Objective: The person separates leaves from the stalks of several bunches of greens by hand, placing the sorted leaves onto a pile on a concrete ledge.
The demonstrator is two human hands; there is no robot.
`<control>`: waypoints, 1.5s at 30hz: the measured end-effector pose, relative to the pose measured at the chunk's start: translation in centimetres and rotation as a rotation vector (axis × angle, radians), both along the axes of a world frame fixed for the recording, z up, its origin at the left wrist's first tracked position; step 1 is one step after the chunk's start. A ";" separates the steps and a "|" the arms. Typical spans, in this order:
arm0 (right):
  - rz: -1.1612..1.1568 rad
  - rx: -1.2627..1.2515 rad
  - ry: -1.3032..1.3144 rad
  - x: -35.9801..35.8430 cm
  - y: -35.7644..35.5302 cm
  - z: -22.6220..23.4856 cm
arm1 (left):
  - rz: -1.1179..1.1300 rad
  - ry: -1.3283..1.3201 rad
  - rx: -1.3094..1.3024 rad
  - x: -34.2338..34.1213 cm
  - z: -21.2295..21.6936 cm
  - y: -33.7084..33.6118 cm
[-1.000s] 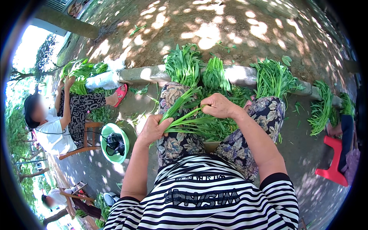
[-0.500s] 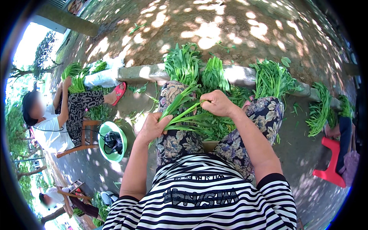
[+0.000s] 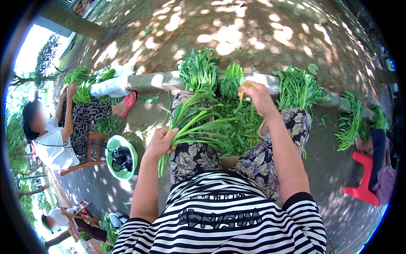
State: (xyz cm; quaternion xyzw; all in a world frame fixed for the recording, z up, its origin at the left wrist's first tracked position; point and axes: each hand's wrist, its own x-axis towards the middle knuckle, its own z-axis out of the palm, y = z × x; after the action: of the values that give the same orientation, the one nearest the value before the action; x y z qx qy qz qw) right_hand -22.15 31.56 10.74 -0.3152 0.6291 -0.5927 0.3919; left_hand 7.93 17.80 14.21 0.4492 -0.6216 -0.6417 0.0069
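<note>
My left hand grips a bunch of long green stalks that fan out to the right over my left knee. My right hand is raised above my right knee and pinches a single green stem that hangs down toward the loose greens in my lap. I sit with patterned trousers and a striped shirt.
Tied bundles of greens lie along a concrete kerb. A person on a wooden stool sits at the left handling greens. A green basin stands by my left side. A red plastic stool and another person's leg are at the right.
My right hand has lifted up and away to the right, pulling one stem from the pile. My left hand has kept its grip on the bunch and moved a little lower.
</note>
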 end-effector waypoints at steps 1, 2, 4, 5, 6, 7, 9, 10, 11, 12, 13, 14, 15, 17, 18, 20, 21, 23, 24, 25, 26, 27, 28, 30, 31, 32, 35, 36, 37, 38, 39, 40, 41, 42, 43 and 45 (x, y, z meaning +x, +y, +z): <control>-0.037 -0.127 -0.192 -0.8 0.3 -0.2 | 0.022 0.020 0.012 0.1 -0.1 0.0; -0.067 -0.203 -0.313 -1.3 0.7 -0.4 | 0.044 0.040 0.024 0.1 -0.2 0.0; -0.117 -0.353 -0.560 -1.7 1.1 -0.3 | 0.087 0.071 0.046 0.4 -0.6 0.0; -0.151 -0.376 -0.605 -1.9 1.2 -0.2 | 0.083 0.082 0.050 0.3 -0.7 -0.1; -0.185 -0.397 -0.653 -1.8 1.3 0.1 | 0.081 0.090 0.055 0.5 -0.7 -0.1; -0.218 -0.419 -0.701 -1.8 1.3 0.5 | 0.079 0.098 0.059 0.6 -0.7 -0.1; -0.298 -0.417 -0.706 -2.0 1.6 1.1 | 0.079 0.157 0.058 0.9 -1.0 0.0; -0.289 -0.443 -0.728 -2.6 2.1 1.0 | 0.080 0.186 0.056 1.1 -1.2 0.0; -0.279 -0.468 -0.751 -3.1 2.5 1.1 | 0.071 0.218 0.051 1.2 -1.3 0.1; -0.346 -0.438 -0.724 -3.2 2.7 1.6 | 0.061 0.248 0.043 1.3 -1.4 0.1; -0.310 -0.528 -0.776 -3.8 3.0 0.9 | 0.052 0.278 0.036 1.4 -1.4 0.2; -0.315 -0.505 -0.746 -3.9 3.2 0.9 | 0.024 0.305 0.013 1.4 -1.2 0.2; -0.323 -0.478 -0.712 -3.9 3.4 1.2 | 0.007 0.314 0.006 1.4 -1.1 0.2; -0.327 -0.422 -0.713 -3.6 3.2 1.3 | -0.028 0.333 -0.007 1.4 -1.2 0.2; -0.332 -0.395 -0.711 -3.5 3.2 1.3 | -0.019 0.309 0.011 1.5 -1.2 0.1; -0.277 -0.367 -0.705 -3.2 3.0 1.0 | 0.000 0.261 0.048 1.6 -1.5 -0.1; -0.251 -0.354 -0.701 -3.0 2.9 1.0 | 0.006 0.255 0.060 1.6 -1.5 -0.1; -0.251 -0.266 -0.694 -2.2 2.4 1.1 | 0.016 0.245 0.083 1.5 -1.5 -0.2; -0.207 -0.235 -0.720 -2.0 2.2 0.7 | 0.014 0.239 0.085 1.5 -1.5 -0.2; -0.163 -0.203 -0.745 -1.8 2.1 0.5 | 0.013 0.234 0.087 1.4 -1.5 -0.3; -0.159 -0.188 -0.808 -1.6 1.8 0.2 | 0.011 0.228 0.089 1.4 -1.6 -0.4; -0.115 -0.170 -0.815 -1.4 1.5 -0.2 | 0.009 0.223 0.091 1.5 -1.7 -0.5; -0.064 -0.152 -0.776 -1.1 1.3 -0.4 | 0.006 0.217 0.094 1.6 -1.8 -0.6; 0.008 -0.046 -0.596 -0.6 0.7 -0.6 | 0.002 0.209 0.099 1.4 -1.6 -0.7; 0.029 0.042 -0.454 -0.3 0.4 -0.5 | -0.001 0.212 0.102 1.3 -1.6 -0.7; 0.052 0.129 -0.312 -0.1 0.2 -0.6 | -0.004 0.214 0.106 1.3 -1.7 -0.7; 0.088 0.027 0.240 0.7 -0.3 -1.9 | -0.026 0.212 0.123 1.1 -1.2 -0.7; 0.170 0.041 0.277 0.9 -0.4 -1.5 | -0.033 0.211 0.131 1.1 -1.0 -0.7; 0.244 0.012 0.343 1.0 -0.5 -1.7 | -0.040 0.199 0.132 1.0 -1.0 -0.8; 0.318 -0.016 0.409 1.1 -0.8 -2.1 | -0.048 0.188 0.133 1.0 -0.9 -0.9; 0.391 -0.046 0.476 1.2 -1.0 -2.1 | -0.056 0.177 0.134 1.0 -0.9 -0.9; 0.458 0.026 0.505 1.5 -1.0 -1.7 | -0.053 0.178 0.136 1.0 -0.8 -0.9; 0.473 0.025 0.548 1.8 -1.1 -2.0 | -0.050 0.180 0.138 1.0 -0.8 -0.9; 0.487 0.025 0.593 2.0 -1.2 -2.3 | -0.048 0.183 0.140 0.9 -0.7 -0.9; 0.500 0.026 0.637 2.2 -1.3 -2.6 | -0.046 0.182 0.139 0.9 -0.7 -0.8; 0.513 0.060 0.681 2.6 -1.3 -2.9 | -0.041 0.180 0.135 0.9 -0.8 -0.8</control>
State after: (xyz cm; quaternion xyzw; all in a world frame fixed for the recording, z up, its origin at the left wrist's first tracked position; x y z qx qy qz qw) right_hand -19.59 30.22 7.80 -0.6276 0.6407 -0.3196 0.3057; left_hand 8.79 16.96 13.44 0.3766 -0.5828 -0.7198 0.0192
